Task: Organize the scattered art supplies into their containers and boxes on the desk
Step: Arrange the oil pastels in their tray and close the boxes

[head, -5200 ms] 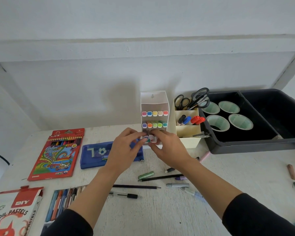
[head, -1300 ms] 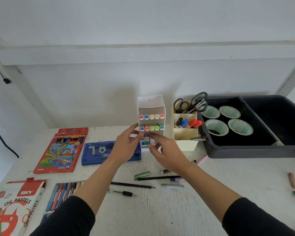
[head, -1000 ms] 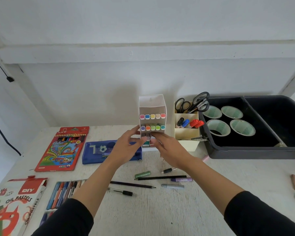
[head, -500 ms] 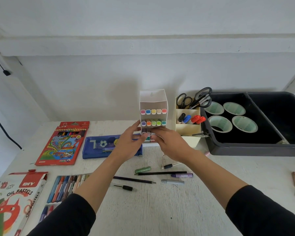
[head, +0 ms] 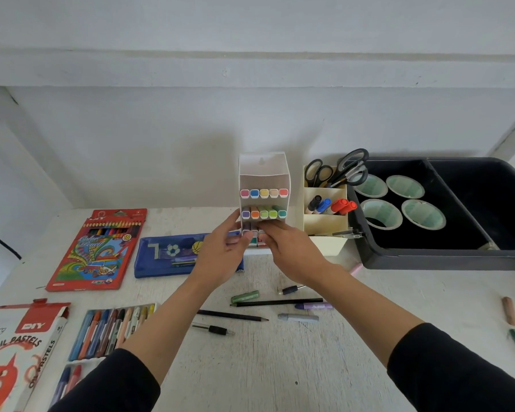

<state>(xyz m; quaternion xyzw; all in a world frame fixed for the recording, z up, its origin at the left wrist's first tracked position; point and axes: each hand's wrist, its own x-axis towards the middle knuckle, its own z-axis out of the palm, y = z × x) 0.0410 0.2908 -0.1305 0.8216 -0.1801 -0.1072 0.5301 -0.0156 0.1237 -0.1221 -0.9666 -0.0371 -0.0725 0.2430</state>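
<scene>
A white marker box (head: 263, 173) stands upright at the back of the desk, with rows of pastel markers (head: 263, 215) end-out. My left hand (head: 220, 252) rests against the box's lower left corner, thumb up its side and fingers straight at the bottom rows. My right hand (head: 293, 248) has its fingertips curled on a marker end in the third row, which the fingers mostly hide. Loose on the desk in front lie a green pastel (head: 245, 296), a black pencil (head: 277, 302), a purple pastel (head: 314, 306) and a grey pastel (head: 298, 317).
A cream organiser (head: 324, 223) with scissors and pens stands right of the box, beside a black tray (head: 446, 257) of tape rolls. To the left are a blue pencil case (head: 167, 257), a red pencil box (head: 98, 251), an oil pastel box (head: 15, 352) and its pastel tray (head: 113, 328).
My right hand, which held a marker out in front of the lower rows, has moved in against the box front. My left hand stays at the box's left corner.
</scene>
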